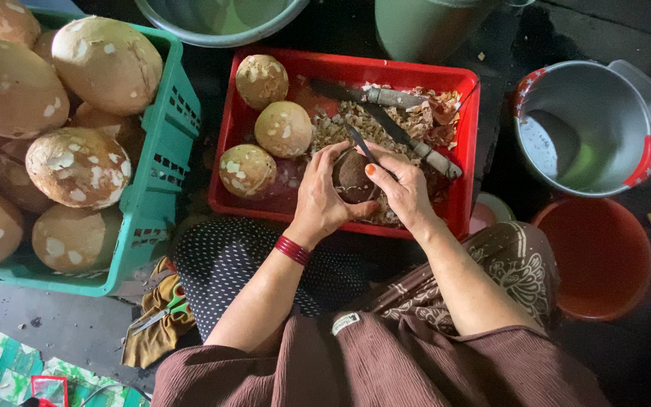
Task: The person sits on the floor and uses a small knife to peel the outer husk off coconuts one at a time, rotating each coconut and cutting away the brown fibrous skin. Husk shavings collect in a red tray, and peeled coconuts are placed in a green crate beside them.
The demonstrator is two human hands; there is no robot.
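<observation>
1. The left hand is curled closed around a dark brown coconut, cradling it over the red crate (the shell looks already stripped of its pale husk).
2. The right hand is closed on a small knife, its blade pointing up toward 11 o'clock and resting against the top of the coconut, close to the left thumb.
3. In the crate, at 9 to 11 o'clock from the hands, lie three husked coconuts, pale with white flecks; at 1 to 2 o'clock sit two long blades on a heap of peelings.
4. A green basket of larger coconuts stands well off at 9 o'clock; a metal pot and an orange bucket stand at 3 o'clock.
5. Risk, as I judge it: the blade works near the left thumb, and a round hard shell could turn in the palm, so a slip may cut the holding hand.
6. Also, the coconut is held in the air above the crate; a loosened grip could drop it onto the long blades below.
</observation>
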